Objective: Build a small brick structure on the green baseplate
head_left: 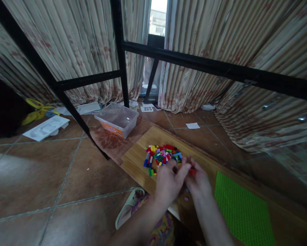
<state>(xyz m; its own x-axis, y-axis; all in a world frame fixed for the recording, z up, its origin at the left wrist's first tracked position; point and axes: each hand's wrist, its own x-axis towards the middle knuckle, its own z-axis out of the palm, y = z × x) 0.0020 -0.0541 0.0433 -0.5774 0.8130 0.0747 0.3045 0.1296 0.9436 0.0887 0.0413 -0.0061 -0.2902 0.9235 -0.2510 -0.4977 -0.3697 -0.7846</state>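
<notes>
A pile of toy building bricks [160,158] in mixed colours lies on a wooden board [135,159]. My left hand [170,179] is at the near edge of the pile, its fingers curled and its thumb reaching toward the other hand. Whatever those fingers hold, if anything, is hidden. My right hand [199,177] is close beside it, palm turned up and fingers bent around a red brick [192,171]. Both hands are slightly blurred. Two small purple bricks [186,199] lie below, between my wrists.
A green studded baseplate [241,208] lies to the right on the board. Beyond the pile stands a clear plastic box [117,119] with an orange label. Black metal frame bars [122,68] cross the view before curtains [194,61]. A white moulded tray [46,127] rests on the floor tiles.
</notes>
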